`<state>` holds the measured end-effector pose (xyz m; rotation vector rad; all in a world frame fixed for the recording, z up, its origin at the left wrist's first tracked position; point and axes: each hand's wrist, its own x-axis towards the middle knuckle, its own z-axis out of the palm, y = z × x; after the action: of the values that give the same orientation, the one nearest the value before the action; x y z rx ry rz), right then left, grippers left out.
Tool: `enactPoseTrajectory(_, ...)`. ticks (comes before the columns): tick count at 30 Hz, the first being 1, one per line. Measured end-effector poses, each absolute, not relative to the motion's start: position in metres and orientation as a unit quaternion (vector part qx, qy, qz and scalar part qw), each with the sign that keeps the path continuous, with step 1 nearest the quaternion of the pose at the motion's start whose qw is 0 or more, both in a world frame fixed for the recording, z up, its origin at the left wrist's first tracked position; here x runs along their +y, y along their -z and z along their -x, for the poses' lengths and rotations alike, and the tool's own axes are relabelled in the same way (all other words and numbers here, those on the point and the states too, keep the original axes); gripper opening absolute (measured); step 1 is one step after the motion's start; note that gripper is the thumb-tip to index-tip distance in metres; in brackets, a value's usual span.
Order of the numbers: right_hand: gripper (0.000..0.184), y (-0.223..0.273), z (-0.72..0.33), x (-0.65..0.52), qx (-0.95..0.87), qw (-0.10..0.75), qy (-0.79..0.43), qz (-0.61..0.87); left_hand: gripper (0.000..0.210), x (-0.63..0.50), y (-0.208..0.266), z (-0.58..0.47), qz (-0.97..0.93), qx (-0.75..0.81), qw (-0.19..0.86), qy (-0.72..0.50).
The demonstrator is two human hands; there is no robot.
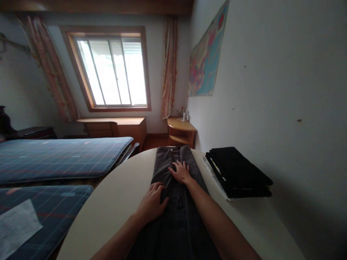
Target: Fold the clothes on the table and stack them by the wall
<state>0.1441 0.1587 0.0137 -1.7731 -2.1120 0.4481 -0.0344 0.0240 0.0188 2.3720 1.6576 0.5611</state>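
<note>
A pair of dark grey trousers [173,224] lies lengthwise on a round cream table [119,202], its waistband at the far edge. My right hand [181,172] rests on the upper part of the trousers, palm down with the fingers spread. Closer to me, my left hand [154,203] lies on the left edge of the cloth, its fingers slightly bent and the thumb apart. Neither hand has anything gripped that I can see. A small dark loop or mark [180,203] shows on the cloth between my forearms.
A stack of folded black cloth [238,171] sits on the table's right side, against the white wall. To the left are beds with blue plaid mattresses [62,155]; a paper sheet [20,225] lies on the nearer one. Beyond stand a desk [130,122] and a corner shelf [181,124].
</note>
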Motion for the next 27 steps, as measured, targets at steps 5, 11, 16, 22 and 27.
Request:
enactPoseTrajectory(5,0.047,-0.017,-0.158,0.12,-0.799,0.161,-0.137,0.564,0.03,-0.033,-0.043,0.046,-0.77,0.621,0.089,-0.113)
enactPoseTrajectory(11,0.054,-0.028,-0.165,0.058,-0.869,0.156,-0.112,0.457,0.049,-0.078,-0.068,0.064,-0.754,0.623,0.208,-0.025)
enactPoseTrajectory(16,0.059,-0.038,-0.17,0.012,-0.888,0.16,-0.13,0.411,0.075,-0.105,-0.098,0.068,-0.773,0.56,0.291,-0.061)
enactPoseTrajectory(22,0.058,-0.036,-0.185,-0.02,-0.894,0.164,-0.149,0.389,0.075,-0.116,-0.119,0.047,-0.801,0.425,0.42,0.043)
enactPoseTrajectory(27,0.041,-0.03,-0.2,-0.031,-0.889,0.195,-0.168,0.378,0.04,-0.092,-0.087,0.041,-0.808,0.437,0.393,-0.047)
